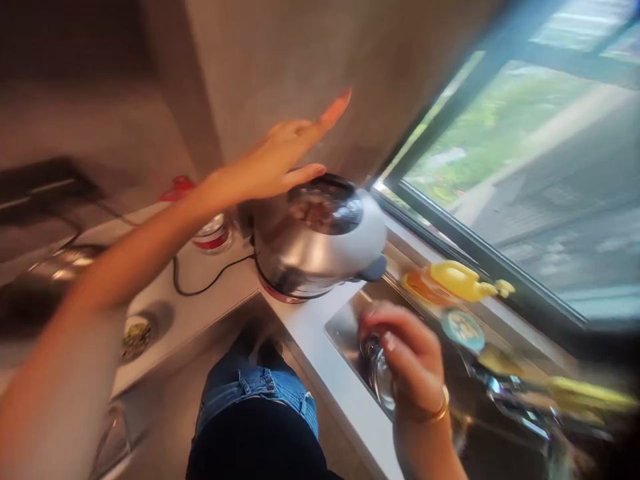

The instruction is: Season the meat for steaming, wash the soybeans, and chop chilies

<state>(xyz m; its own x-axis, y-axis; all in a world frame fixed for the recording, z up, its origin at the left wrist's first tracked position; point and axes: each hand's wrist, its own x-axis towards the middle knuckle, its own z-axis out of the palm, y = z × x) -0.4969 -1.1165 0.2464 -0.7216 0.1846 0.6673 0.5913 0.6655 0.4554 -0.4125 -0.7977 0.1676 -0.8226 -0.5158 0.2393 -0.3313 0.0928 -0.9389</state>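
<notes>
My left hand (295, 147) reaches over a silver, rounded countertop appliance (325, 250) that looks like a rice cooker. Its fingers point up toward the wall, and the thumb is by the dark, shiny panel (327, 205) on top. Whether the thumb touches it I cannot tell. Nothing is in that hand. Above the near side of the sink (345, 327), my right hand (413, 357) has its fingers curled around a clear glass vessel (384, 380). The palm hides part of the glass, and blur softens its shape.
Beside the window stands a yellow bottle (453, 280), near a round blue container (463, 330). Blurred items and a yellow cloth-like thing (590, 395) lie at right. Left are a red-topped jar (213, 235), a black cord (200, 292) and a small bowl (136, 335).
</notes>
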